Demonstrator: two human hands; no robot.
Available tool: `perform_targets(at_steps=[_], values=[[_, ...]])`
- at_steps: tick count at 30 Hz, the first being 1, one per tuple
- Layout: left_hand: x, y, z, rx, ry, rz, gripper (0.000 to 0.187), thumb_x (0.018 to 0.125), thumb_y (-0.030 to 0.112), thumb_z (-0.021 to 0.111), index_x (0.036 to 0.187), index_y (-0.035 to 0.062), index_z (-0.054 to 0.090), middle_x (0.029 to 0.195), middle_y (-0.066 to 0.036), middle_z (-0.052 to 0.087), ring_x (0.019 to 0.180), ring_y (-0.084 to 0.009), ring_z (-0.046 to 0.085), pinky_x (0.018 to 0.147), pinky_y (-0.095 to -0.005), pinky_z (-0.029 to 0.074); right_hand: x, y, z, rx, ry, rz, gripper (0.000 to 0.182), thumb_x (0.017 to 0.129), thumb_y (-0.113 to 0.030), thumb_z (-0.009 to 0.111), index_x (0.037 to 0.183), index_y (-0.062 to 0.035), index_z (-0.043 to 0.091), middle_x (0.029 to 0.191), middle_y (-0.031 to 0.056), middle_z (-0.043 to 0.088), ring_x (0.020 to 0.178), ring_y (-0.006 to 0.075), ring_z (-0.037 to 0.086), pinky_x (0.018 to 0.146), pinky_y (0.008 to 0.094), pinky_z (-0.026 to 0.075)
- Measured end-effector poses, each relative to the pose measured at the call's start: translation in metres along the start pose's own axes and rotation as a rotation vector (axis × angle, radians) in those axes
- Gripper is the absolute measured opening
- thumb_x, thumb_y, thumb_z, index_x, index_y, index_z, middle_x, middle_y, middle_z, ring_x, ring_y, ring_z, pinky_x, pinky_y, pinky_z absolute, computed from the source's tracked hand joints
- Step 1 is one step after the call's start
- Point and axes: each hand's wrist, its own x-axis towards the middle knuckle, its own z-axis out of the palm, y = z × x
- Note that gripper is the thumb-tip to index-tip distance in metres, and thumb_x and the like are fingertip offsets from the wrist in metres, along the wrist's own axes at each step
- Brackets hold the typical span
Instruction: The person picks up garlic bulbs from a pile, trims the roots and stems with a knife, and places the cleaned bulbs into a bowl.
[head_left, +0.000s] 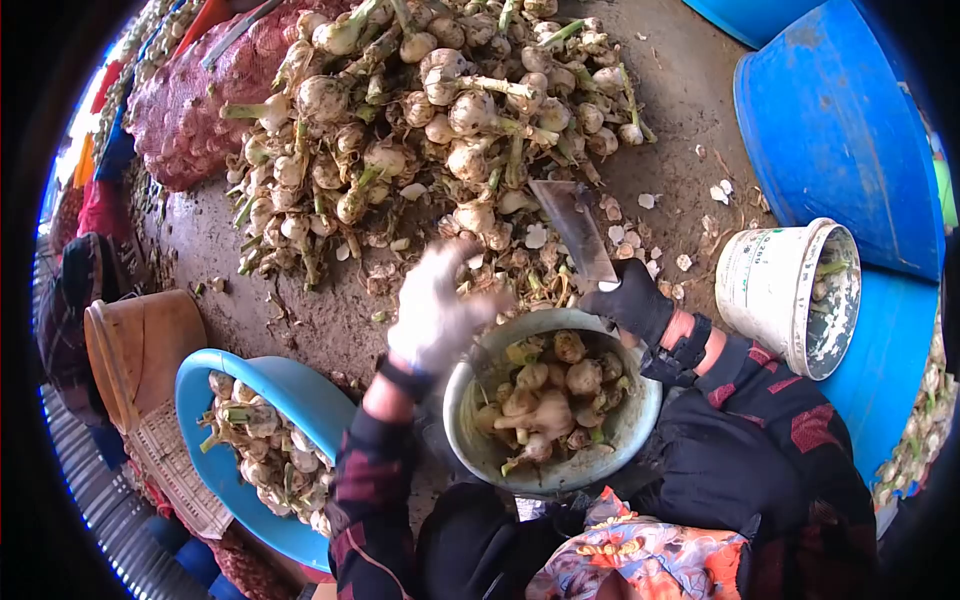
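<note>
The pale basin [641,410] stood close against the person's lap, probably so that both hands could reach it without stretching; garlic bulbs [540,405] lay inside it. At its far right rim, the black-gloved right hand [640,300] was closed around the handle of a broad-bladed knife [578,232]. The blade pointed beyond the basin, a hold that seemed to set the metal away from the forearms. The white-gloved left hand [435,315] was over the basin's far left edge, too blurred to tell whether its fingers were spread or held anything.

Beyond the basin, a heap of garlic [450,110] with cut stems covered much of the floor [680,90], with pale scraps [536,236] strewn between. Past the heap's left side, a red mesh sack [200,120] closed off that corner. To the basin's left stood a light-blue tub [290,380] of garlic and a brown bucket [155,350]; to its right, a white bucket [760,290] and a large blue tub [840,120] probably limited the right elbow's room.
</note>
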Motion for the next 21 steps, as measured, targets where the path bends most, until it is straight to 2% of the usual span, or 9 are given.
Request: perform_targets(at_steps=[2, 4, 5, 9, 11, 15, 18, 19, 21], values=[[0.041, -0.005, 0.006, 0.212, 0.110, -0.128, 0.068, 0.067, 0.047, 0.075, 0.116, 0.0032, 0.056, 0.103, -0.019, 0.057, 0.095, -0.0301, 0.059, 0.083, -0.0379, 0.048, 0.003, 0.004, -0.002, -0.010, -0.018, -0.068, 0.019, 0.069, -0.013, 0.077, 0.078, -0.0032, 0.064, 0.068, 0.0009, 0.062, 0.057, 0.0088, 0.057, 0.052, 0.0254, 0.047], [0.086, -0.023, 0.023, 0.405, -0.003, -0.272, 0.064, 0.066, 0.048, 0.075, 0.112, 0.0067, 0.058, 0.101, -0.021, 0.056, 0.088, -0.0334, 0.061, 0.079, -0.0412, 0.050, 0.009, 0.016, 0.001, -0.039, -0.016, -0.266, 0.018, 0.071, -0.011, 0.071, 0.080, -0.0001, 0.060, 0.063, 0.0034, 0.061, 0.053, 0.0119, 0.058, 0.052, 0.0286, 0.048], [0.102, -0.025, 0.029, 0.463, -0.117, -0.311, 0.059, 0.067, 0.045, 0.073, 0.112, 0.0100, 0.059, 0.107, -0.023, 0.054, 0.099, -0.0352, 0.060, 0.083, -0.0396, 0.051, 0.009, 0.015, 0.001, -0.044, -0.021, -0.265, 0.018, 0.071, -0.011, 0.071, 0.080, -0.0001, 0.060, 0.063, 0.0034, 0.061, 0.053, 0.0119, 0.058, 0.052, 0.0286, 0.048], [0.100, -0.041, 0.057, 0.463, -0.161, -0.278, 0.037, 0.068, 0.034, 0.070, 0.096, 0.0106, 0.064, 0.102, -0.025, 0.056, 0.093, -0.0390, 0.059, 0.081, -0.0417, 0.050, 0.005, 0.006, -0.001, 0.050, -0.058, -0.103, 0.018, 0.071, -0.011, 0.072, 0.077, 0.0002, 0.060, 0.061, 0.0037, 0.060, 0.051, 0.0120, 0.058, 0.049, 0.0278, 0.047], [0.075, -0.045, 0.051, 0.542, -0.074, -0.081, 0.031, 0.070, 0.034, 0.067, 0.091, 0.0109, 0.065, 0.100, -0.023, 0.056, 0.091, -0.0386, 0.058, 0.081, -0.0425, 0.050, 0.007, 0.008, -0.007, 0.070, -0.064, -0.071, 0.018, 0.071, -0.012, 0.073, 0.076, 0.0003, 0.060, 0.061, 0.0040, 0.060, 0.050, 0.0120, 0.057, 0.048, 0.0273, 0.046], [0.032, -0.072, 0.041, 0.595, -0.112, -0.043, 0.031, 0.069, 0.028, 0.070, 0.094, 0.0108, 0.068, 0.105, -0.021, 0.055, 0.096, -0.0367, 0.056, 0.085, -0.0428, 0.049, 0.008, 0.015, -0.013, 0.101, -0.033, -0.076, 0.018, 0.070, -0.011, 0.073, 0.075, 0.0003, 0.060, 0.061, 0.0037, 0.059, 0.049, 0.0112, 0.056, 0.043, 0.0262, 0.045], [-0.002, -0.097, 0.036, 0.434, -0.058, -0.172, 0.044, 0.065, 0.030, 0.076, 0.104, 0.0092, 0.067, 0.123, -0.020, 0.051, 0.112, -0.0313, 0.052, 0.094, -0.0356, 0.046, 0.009, 0.019, -0.013, 0.070, 0.003, -0.152, 0.017, 0.070, -0.011, 0.073, 0.076, -0.0009, 0.061, 0.062, 0.0019, 0.057, 0.049, 0.0107, 0.055, 0.044, 0.0261, 0.046], [-0.011, -0.100, 0.037, 0.208, -0.001, -0.294, 0.051, 0.065, 0.024, 0.080, 0.110, 0.0053, 0.064, 0.123, -0.016, 0.052, 0.113, -0.0274, 0.051, 0.095, -0.0326, 0.044, 0.008, 0.020, -0.014, 0.071, 0.003, -0.151, 0.017, 0.070, -0.011, 0.073, 0.076, -0.0009, 0.061, 0.062, 0.0019, 0.057, 0.049, 0.0107, 0.055, 0.044, 0.0261, 0.046], [-0.027, -0.114, 0.037, 0.052, 0.090, -0.267, 0.058, 0.065, 0.013, 0.080, 0.117, 0.0017, 0.057, 0.120, -0.012, 0.054, 0.108, -0.0229, 0.054, 0.093, -0.0317, 0.045, 0.008, 0.019, -0.014, 0.043, 0.000, -0.122, 0.017, 0.070, -0.011, 0.073, 0.075, -0.0018, 0.061, 0.062, 0.0016, 0.057, 0.049, 0.0101, 0.055, 0.044, 0.0260, 0.045]])
